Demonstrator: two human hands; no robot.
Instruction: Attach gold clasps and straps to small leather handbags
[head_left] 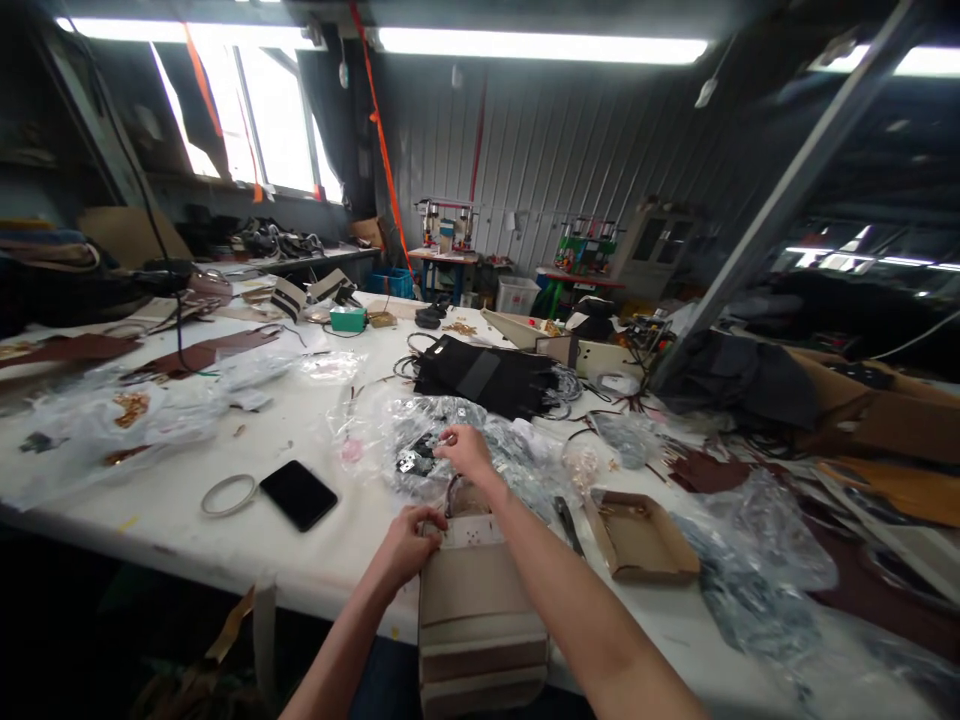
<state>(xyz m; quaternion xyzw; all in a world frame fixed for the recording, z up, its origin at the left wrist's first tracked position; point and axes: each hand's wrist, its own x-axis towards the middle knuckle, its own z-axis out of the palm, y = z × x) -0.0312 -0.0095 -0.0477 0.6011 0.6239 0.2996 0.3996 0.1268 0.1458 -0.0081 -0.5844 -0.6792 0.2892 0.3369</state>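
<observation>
A beige striped bag hangs over the near edge of the white table. My left hand is closed on the bag's top edge at its left corner. My right hand reaches forward over the bag into a clear plastic bag of small dark metal fittings. Its fingertips are pinched together there; what they pinch is too small to make out.
A black phone and a ring lie left of the bag. A small open cardboard box sits to the right. Behind are black bags, plastic wrap, brown leather pieces and several machines on far benches.
</observation>
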